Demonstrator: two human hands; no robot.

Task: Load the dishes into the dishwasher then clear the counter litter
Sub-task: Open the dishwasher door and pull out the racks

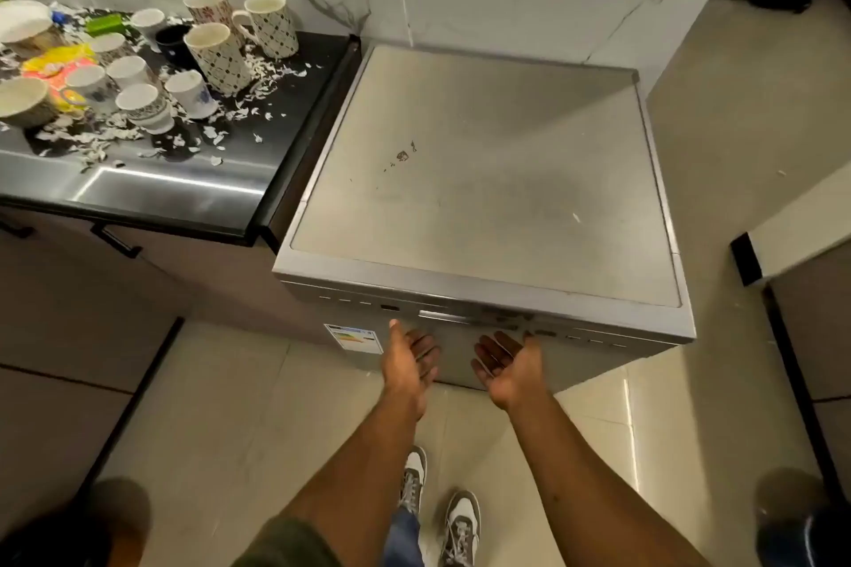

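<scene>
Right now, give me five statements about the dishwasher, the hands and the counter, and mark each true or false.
1. The dishwasher door is shut. True.
2. The left hand holds a mug. False: both the left hand and the right hand are empty, palms up, just below the door's top edge.
3. Mugs stand on the black counter among scattered white litter. True.
4. Dishes are stacked on top of the dishwasher. False: its top holds only smudges.
5. The counter is to the right of the dishwasher. False: it is to the left.
</scene>
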